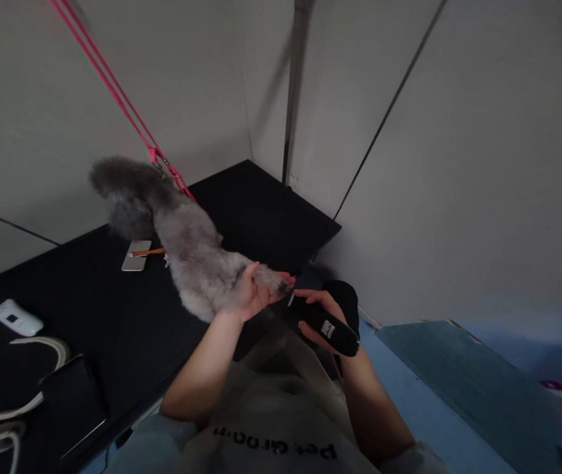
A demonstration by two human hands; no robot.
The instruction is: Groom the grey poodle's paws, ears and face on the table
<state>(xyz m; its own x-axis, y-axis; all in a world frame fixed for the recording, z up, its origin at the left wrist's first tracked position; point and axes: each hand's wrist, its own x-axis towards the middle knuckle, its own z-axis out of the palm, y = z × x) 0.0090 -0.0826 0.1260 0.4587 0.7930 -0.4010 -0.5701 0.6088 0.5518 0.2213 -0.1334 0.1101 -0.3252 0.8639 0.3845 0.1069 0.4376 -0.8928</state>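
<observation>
Closest to me is a grey apron point(281, 421) of soft, wrinkled cloth, with dark printed letters that I read upside down. Above it, both bare forearms reach forward.

I see the left hand point(254, 293) closed around the paw point(274, 282) of a small dog point(187, 243); the fingers curl under it and the thumb lies on top, so the paw is clamped and lifted at the near edge of the table point(241, 210). The dog's coat is grey, woolly and very fluffy, and its body stretches away from me across the table top. The right hand point(321, 304) is wrapped tightly around a clipper point(343, 339), a smooth black tool of long rounded shape with 1 small white label. Its front end is just beside the paw; I cannot tell if they touch.

The table top is black, flat and finely ribbed like rubber. A thin pink leash point(113, 85) runs tight from the dog up to the upper left. Beside the dog lies a flat silver brush point(137, 255) with an orange handle. Far left I see a white rounded device point(17, 318), a pale flat cord point(24, 388) in loops and a glossy black phone point(74, 401). Behind the table, 1 metal pole point(293, 92) stands in the corner of plain grey walls. Something dark and soft point(345, 296) sits behind the right hand, partly hidden by it.
</observation>
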